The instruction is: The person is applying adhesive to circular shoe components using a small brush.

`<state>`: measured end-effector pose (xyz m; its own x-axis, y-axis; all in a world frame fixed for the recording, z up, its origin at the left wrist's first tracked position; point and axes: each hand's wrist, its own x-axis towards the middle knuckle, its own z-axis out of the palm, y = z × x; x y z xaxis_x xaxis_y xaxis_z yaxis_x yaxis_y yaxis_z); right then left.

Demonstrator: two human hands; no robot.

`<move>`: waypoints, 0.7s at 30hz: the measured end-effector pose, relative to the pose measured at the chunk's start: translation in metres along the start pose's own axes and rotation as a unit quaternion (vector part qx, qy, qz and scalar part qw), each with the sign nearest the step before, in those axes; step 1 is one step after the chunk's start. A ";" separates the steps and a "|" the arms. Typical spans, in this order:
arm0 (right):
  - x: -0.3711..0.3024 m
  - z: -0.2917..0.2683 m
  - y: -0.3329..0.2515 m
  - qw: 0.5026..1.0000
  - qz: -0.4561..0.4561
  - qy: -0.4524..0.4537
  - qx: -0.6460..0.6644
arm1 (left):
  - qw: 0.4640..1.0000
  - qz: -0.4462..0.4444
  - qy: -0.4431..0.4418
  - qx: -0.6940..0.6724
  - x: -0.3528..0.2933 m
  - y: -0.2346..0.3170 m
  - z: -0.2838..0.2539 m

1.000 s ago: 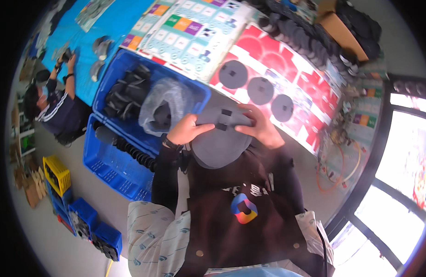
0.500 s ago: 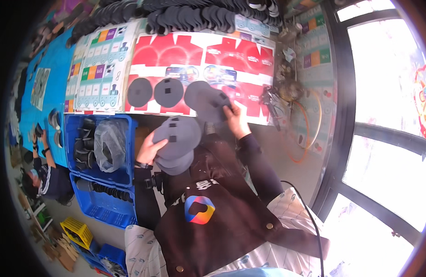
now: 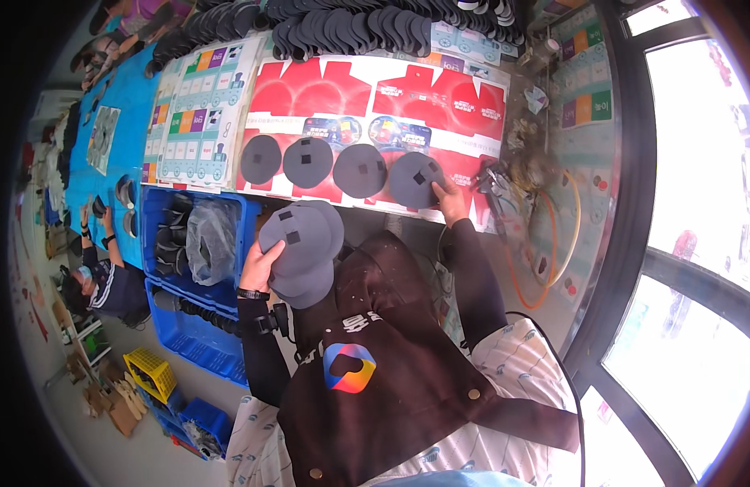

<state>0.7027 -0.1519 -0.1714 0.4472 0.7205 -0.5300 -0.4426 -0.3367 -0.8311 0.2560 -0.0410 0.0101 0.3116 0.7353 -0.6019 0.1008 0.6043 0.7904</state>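
A loose stack of round dark grey fabric pads (image 3: pixel 306 243) is in my left hand (image 3: pixel 259 266), the thumb lying over the top pad beside two small black square patches. My right hand (image 3: pixel 451 201) grips the near right edge of another round grey pad (image 3: pixel 415 180), which lies on the red and white printed sheet (image 3: pixel 310 91) at the right end of a row. To its left in that row are a pad with one dark square (image 3: pixel 359 171), a pad with two black squares (image 3: pixel 308 162) and a plainer pad (image 3: pixel 261 160).
Long rows of grey curved pieces (image 3: pixel 350 34) line the far edge. Left of my lap stand blue crates (image 3: pixel 198 351), one holding a clear plastic bag (image 3: pixel 211 243). A co-worker (image 3: pixel 107 284) works at the blue table (image 3: pixel 115 183). Cables and an orange hose (image 3: pixel 513 268) hang at the right.
My right hand has moved right with its pad, which now lies apart from the neighbouring pad it overlapped. My left hand still holds the stack. The whole view has shifted slightly.
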 end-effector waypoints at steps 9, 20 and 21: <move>-0.010 0.019 -0.018 0.831 -0.165 0.241 -0.474 | 1.000 -0.004 -0.013 0.015 0.017 0.011 -0.007; -0.052 0.285 -0.080 0.931 -0.148 -0.183 -0.280 | 0.981 -0.011 -0.193 0.013 0.078 0.052 -0.064; -0.047 0.300 -0.079 0.909 -0.185 -0.119 -0.354 | 0.980 -0.009 -0.199 0.011 0.082 0.055 -0.076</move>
<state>0.4833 0.0231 -0.0308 0.2462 0.9459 -0.2113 0.3525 -0.2905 -0.8896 0.2156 0.0756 -0.0042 0.6537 0.5435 -0.5266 0.1281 0.6063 0.7848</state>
